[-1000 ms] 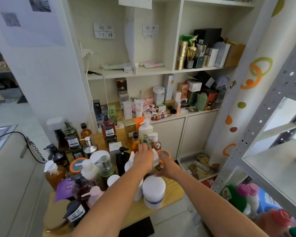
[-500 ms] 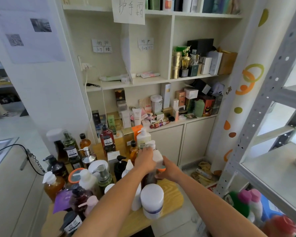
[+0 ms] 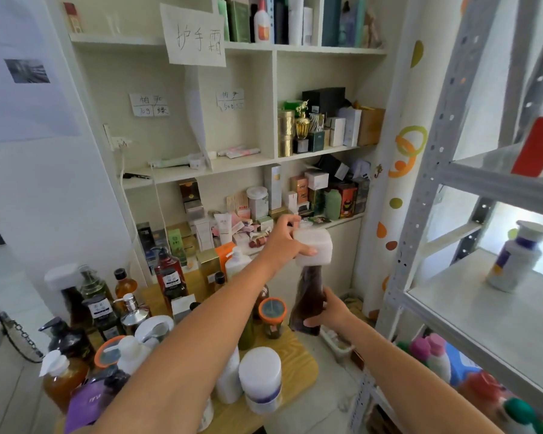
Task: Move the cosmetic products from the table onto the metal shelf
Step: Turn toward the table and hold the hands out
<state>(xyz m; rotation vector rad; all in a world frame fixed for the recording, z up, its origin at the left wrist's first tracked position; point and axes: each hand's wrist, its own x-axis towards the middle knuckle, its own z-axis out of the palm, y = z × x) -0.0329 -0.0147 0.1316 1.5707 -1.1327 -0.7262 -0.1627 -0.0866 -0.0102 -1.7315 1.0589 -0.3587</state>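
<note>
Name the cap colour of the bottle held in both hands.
White cap, over a dark brown bottle; head view.

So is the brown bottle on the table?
No, up: the brown bottle is off the table, left hand gripping its white cap, right hand its base.

dark bottle (image 3: 308,296): blurring out, lower side hiding in the right hand (image 3: 331,311)
white cap (image 3: 315,250): sitting partly under the left hand (image 3: 281,242)
shelf bottle (image 3: 514,261): smearing badly, label not reading at all
red thing (image 3: 535,145): getting cut by the right edge, no telling what
table bottles (image 3: 229,375): some ducking under the left forearm (image 3: 201,333)
</note>
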